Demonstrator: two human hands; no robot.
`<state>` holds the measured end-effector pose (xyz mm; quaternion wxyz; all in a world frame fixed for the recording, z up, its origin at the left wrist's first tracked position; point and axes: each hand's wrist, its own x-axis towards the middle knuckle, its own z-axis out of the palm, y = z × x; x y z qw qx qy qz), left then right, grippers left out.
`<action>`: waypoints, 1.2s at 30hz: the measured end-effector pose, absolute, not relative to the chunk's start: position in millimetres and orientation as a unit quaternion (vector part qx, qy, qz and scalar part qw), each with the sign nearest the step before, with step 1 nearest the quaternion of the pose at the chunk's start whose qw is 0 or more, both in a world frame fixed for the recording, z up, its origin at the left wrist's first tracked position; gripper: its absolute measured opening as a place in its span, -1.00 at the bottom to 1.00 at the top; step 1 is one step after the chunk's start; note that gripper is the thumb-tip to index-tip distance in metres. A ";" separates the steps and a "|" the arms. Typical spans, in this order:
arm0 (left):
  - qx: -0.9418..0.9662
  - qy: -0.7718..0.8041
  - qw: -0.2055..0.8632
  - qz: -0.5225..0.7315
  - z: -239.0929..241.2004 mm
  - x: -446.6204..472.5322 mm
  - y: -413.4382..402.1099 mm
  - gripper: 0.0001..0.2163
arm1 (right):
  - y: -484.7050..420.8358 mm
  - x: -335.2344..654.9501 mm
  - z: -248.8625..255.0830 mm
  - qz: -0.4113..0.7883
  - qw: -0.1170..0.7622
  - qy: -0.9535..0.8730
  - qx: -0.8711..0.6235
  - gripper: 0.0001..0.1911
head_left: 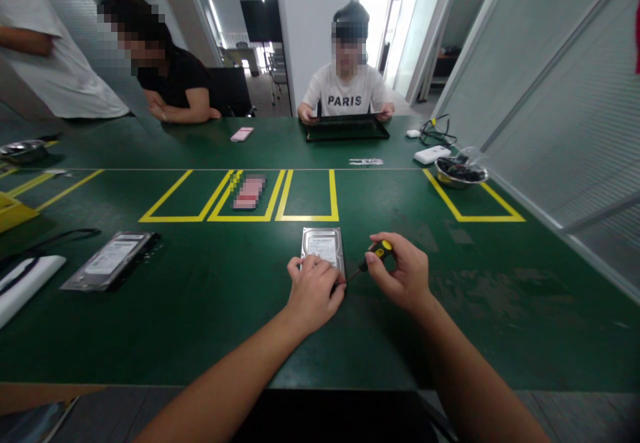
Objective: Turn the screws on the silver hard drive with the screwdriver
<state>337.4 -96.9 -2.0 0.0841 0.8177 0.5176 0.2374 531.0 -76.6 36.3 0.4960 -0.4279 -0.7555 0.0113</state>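
A silver hard drive point(323, 245) lies flat on the green table point(450, 309) just in front of me. My left hand point(314, 291) rests on the drive's near end, fingers curled down and pressing on it. My right hand point(403, 273) is closed round a screwdriver point(376, 253) with a yellow and black handle. The screwdriver's thin shaft slants down to the left, and its tip meets the drive's near right corner beside my left hand.
A second hard drive point(111, 260) lies at the left, beside a white object point(25, 283). Yellow tape boxes point(240, 216) mark the table's middle. A metal bowl point(460, 173) of dark parts sits far right. Across the table one person holds a black tray point(347, 127); two more people are at the far left.
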 end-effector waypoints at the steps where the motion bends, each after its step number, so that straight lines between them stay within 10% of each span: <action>1: 0.818 0.517 0.084 0.238 -1.8 337.5 -96.9 -0.95 | -76.2 530.9 35.8 0.012 0.495 -0.753 -0.432 -0.78; 36: 0.819 0.518 0.084 0.232 -0.7 337.2 -96.7 -0.93 | -74.6 532.8 31.0 0.041 0.510 -0.735 -0.444 -0.76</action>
